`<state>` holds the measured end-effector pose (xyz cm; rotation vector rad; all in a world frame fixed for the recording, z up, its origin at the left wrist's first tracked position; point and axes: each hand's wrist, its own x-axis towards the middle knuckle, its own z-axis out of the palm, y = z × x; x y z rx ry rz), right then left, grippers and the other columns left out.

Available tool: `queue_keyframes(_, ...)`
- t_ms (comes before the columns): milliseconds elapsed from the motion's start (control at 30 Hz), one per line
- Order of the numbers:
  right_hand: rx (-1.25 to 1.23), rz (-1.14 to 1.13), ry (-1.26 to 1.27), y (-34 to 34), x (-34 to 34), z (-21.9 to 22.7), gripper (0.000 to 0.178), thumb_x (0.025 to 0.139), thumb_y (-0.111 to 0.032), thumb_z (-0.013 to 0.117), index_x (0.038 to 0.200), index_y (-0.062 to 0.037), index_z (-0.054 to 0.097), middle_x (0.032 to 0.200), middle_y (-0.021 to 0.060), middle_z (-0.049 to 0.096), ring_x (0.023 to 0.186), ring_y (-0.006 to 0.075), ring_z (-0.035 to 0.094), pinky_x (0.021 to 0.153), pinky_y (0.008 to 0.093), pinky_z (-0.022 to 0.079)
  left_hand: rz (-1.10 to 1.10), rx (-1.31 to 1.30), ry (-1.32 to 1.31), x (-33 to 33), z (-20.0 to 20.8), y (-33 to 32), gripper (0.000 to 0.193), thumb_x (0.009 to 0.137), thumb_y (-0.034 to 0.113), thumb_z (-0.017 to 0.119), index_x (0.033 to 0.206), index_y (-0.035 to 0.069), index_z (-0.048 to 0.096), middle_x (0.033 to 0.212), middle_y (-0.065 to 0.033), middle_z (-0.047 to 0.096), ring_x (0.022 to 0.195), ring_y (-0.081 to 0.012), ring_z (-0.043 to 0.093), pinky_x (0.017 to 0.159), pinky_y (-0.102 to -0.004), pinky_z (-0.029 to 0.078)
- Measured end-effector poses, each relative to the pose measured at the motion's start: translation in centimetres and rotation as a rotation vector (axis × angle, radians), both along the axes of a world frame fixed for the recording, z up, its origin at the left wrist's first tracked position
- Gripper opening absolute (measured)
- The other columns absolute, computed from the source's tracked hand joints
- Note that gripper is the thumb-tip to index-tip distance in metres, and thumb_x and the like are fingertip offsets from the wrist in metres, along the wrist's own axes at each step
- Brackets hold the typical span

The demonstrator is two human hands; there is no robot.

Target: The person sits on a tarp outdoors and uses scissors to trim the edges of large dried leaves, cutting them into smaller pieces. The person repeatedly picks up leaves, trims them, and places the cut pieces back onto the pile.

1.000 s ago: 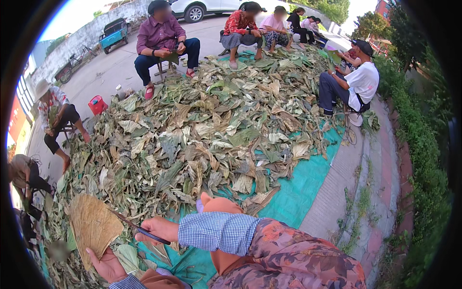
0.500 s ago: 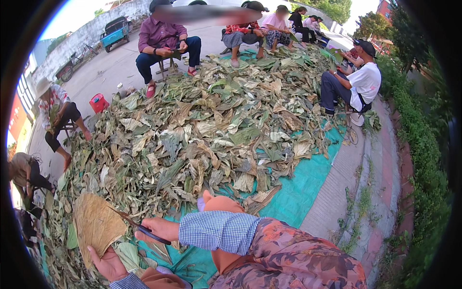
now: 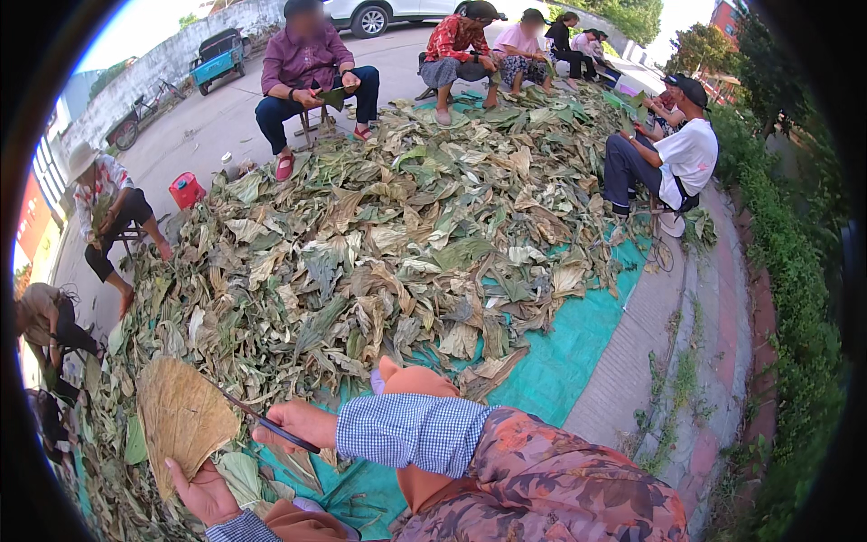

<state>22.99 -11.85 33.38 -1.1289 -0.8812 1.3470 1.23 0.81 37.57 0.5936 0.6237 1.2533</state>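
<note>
A folded, fan-shaped dry brown leaf (image 3: 185,417) stands at the lower left, gripped near its lower end by my left hand (image 3: 204,490), thumb on the near face. My right hand (image 3: 298,425) is closed round the dark handles of a pair of scissors (image 3: 280,431). Their blades point up and left along the leaf's right edge and look closed or nearly so. Below the leaf, a paler green leaf (image 3: 242,479) lies near my left wrist. A large heap of dried leaves (image 3: 388,244) spreads out in front of me.
Green sheeting (image 3: 560,361) lies under the heap. Seated people work around it, one in a purple shirt (image 3: 305,65) and one in a white shirt (image 3: 688,154). A red container (image 3: 186,191) stands at the left. Greenery (image 3: 777,235) borders the paving on the right.
The scissors' blades have swung closer together and now point more steeply up along the leaf's edge. My left hand keeps its hold. A white car shows at the back.
</note>
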Motion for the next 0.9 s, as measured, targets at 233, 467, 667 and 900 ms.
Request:
queue_keyframes(233, 0.145, -0.075, -0.347, 0.5, -0.5, -1.1, 0.052, 0.092, -0.053, 0.063, 0.086, -0.0025, 0.057, 0.066, 0.0029, 0.057, 0.059, 0.0106, 0.051, 0.051, 0.0286, 0.042, 0.003, -0.019, -0.011, 0.2, 0.3, -0.3, 0.049, 0.101, 0.027, 0.054, 0.139, -0.002, 0.044, 0.137, -0.0163, 0.055, 0.122, -0.0276, 0.056, 0.105, -0.0411, 0.046)
queue_keyframes(467, 0.172, -0.122, -0.396, 0.6, -0.7, -1.4, 0.056, 0.092, -0.056, 0.060, 0.080, -0.0022, 0.057, 0.064, 0.0046, 0.055, 0.062, 0.0143, 0.054, 0.057, 0.0314, 0.045, -0.029, -0.023, 0.000, -0.1, 0.2, -0.2, 0.048, 0.101, 0.026, 0.054, 0.138, -0.003, 0.044, 0.137, -0.0166, 0.055, 0.121, -0.0276, 0.057, 0.104, -0.0413, 0.046)
queue_keyframes(667, 0.055, 0.000, -0.029, 1.2, -0.7, -1.8, 0.052, 0.090, -0.056, 0.064, 0.078, -0.0066, 0.057, 0.058, 0.0000, 0.055, 0.052, 0.0089, 0.052, 0.049, 0.0261, 0.043, -0.011, -0.012, 0.002, -0.4, -0.2, 0.2, 0.048, 0.101, 0.026, 0.055, 0.138, -0.003, 0.044, 0.136, -0.0168, 0.055, 0.121, -0.0279, 0.057, 0.104, -0.0414, 0.047)
queue_keyframes(900, 0.004, 0.011, 0.002, 0.0, -0.2, 0.0, 0.050, 0.088, -0.055, 0.067, 0.077, -0.0069, 0.057, 0.057, 0.0001, 0.056, 0.049, 0.0084, 0.055, 0.047, 0.0245, 0.043, -0.003, -0.020, -0.003, -0.2, 0.3, -0.3, 0.049, 0.100, 0.026, 0.056, 0.138, -0.003, 0.044, 0.135, -0.0168, 0.056, 0.120, -0.0272, 0.058, 0.104, -0.0405, 0.047)
